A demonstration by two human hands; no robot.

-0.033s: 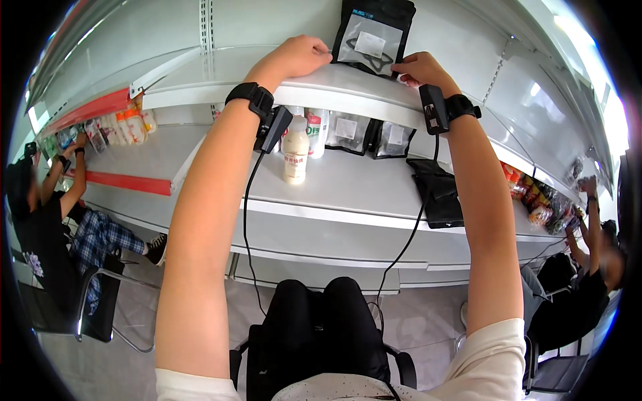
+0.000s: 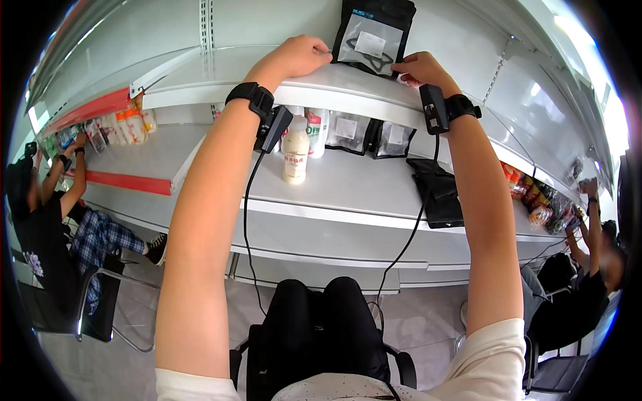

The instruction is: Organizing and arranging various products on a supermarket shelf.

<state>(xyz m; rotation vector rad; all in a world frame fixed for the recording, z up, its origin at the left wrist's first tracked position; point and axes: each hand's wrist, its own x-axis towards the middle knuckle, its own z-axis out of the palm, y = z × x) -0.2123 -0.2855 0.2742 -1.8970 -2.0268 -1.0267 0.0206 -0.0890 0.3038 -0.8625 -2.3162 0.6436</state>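
Observation:
A black pouch (image 2: 374, 33) with a clear window stands upright on the white upper shelf (image 2: 348, 90). My left hand (image 2: 301, 57) is curled at its lower left corner, and my right hand (image 2: 418, 67) pinches its lower right corner. Both arms reach up, and each wrist carries a black strap with a small device and a cable. The fingertips are partly hidden behind the hands.
On the lower shelf stand a white bottle (image 2: 295, 157), more black pouches (image 2: 348, 134) and a flat black stack (image 2: 438, 190). A seated person (image 2: 47, 220) reaches to shelves at the left, and another person (image 2: 588, 267) works at the right. Packaged snacks (image 2: 127, 127) fill the left shelf.

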